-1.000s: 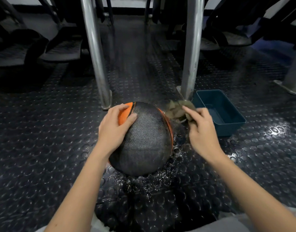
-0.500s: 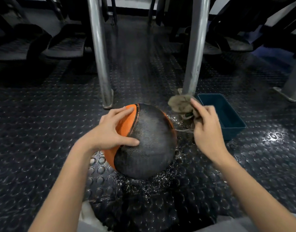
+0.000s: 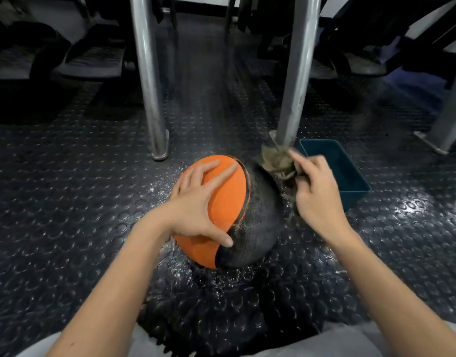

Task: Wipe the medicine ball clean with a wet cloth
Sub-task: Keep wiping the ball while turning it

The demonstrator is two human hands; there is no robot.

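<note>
An orange and black medicine ball [image 3: 229, 202] sits on the wet studded floor in front of me. My left hand [image 3: 198, 204] lies spread over its orange panel, fingers straight, thumb reaching the black part. My right hand [image 3: 317, 194] pinches a brownish wet cloth [image 3: 276, 159] against the ball's upper right side. Part of the cloth is hidden behind my fingers.
A teal plastic tub [image 3: 350, 186] stands just right of the ball. Two metal posts [image 3: 149, 81] [image 3: 296, 73] rise behind the ball, and a third post foot [image 3: 433, 143] stands at far right. Water drops shine on the black rubber floor [image 3: 67, 202] around the ball. Dark machine parts fill the background.
The ball has rolled to the right under my left hand, so more orange now faces up. My right hand with the cloth stayed at the upper right of the ball.
</note>
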